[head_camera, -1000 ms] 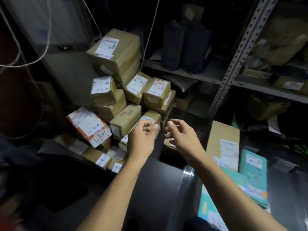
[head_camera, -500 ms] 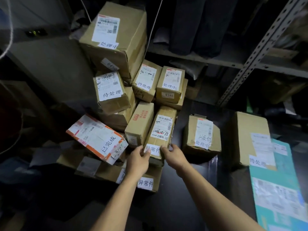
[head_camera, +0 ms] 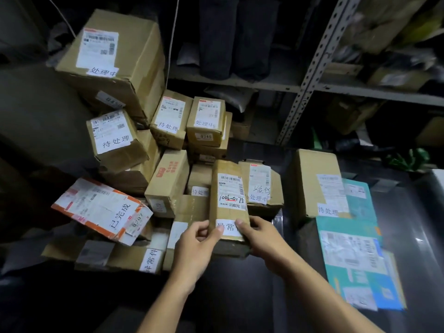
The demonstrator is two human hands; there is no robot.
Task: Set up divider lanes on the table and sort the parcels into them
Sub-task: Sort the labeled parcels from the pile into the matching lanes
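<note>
**Both hands on the long parcel at the pile's near edge**

A metal shelf rack (head_camera: 310, 75) rises behind the dark tabletop (head_camera: 240, 284). A heap of brown parcels (head_camera: 115, 68) fills the tabletop's far left corner, the biggest box on top. Toward the right edge lie a flat brown box (head_camera: 317, 179) and teal mailers (head_camera: 353, 248). An orange-and-white parcel (head_camera: 101, 210) sits tilted at the heap's left side. At the heap's near edge, the long narrow parcel (head_camera: 228, 188) is pinched at its near end by the left hand (head_camera: 192, 251) and the right hand (head_camera: 262, 239), thumbs pressed on its white label.
</note>
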